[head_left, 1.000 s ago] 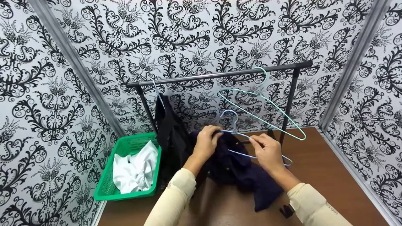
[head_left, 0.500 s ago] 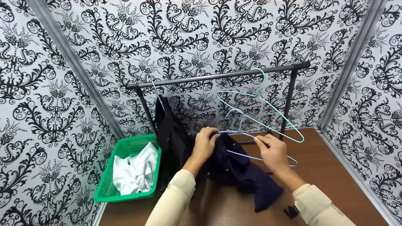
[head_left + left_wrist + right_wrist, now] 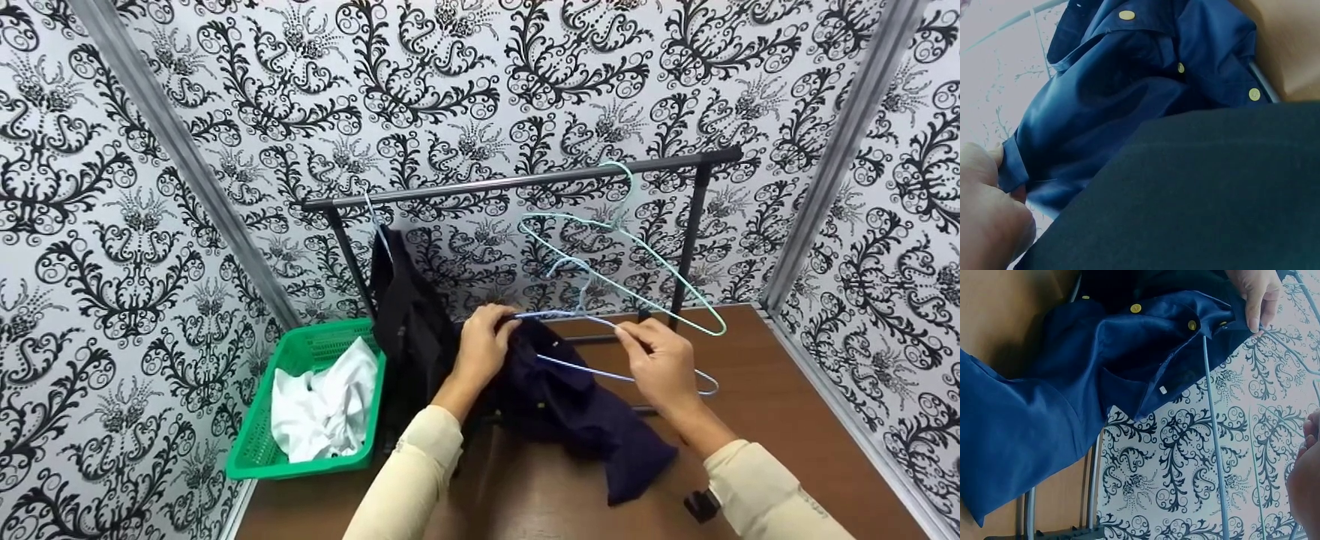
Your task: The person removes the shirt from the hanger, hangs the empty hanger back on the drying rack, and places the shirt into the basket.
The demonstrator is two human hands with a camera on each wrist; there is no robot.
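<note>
Pinching the upper edge of a dark navy cloth garment with round yellow buttons, our left hand keeps the fabric between thumb and fingers, just where the upper wire of a pale blue wire hanger meets it. Our right hand pinches that hanger's right shoulder between thumb and curled fingers. We hold the hanger near the middle of the scene, in front of a black metal clothes rack, its hook upward and apart from the rail. Its lower bar disappears among the navy folds at left, while its right corner shows beyond our right hand. The garment droops from our left hand, one part trailing right and toward the near side over a brown wooden table. On the right part of the rail we see a mint-green wire hanger hooked; at the left end hangs a black cloth garment. Farther left, a green plastic basket holds a crumpled white cloth. At the far side stands a white wall with black scrollwork.
</note>
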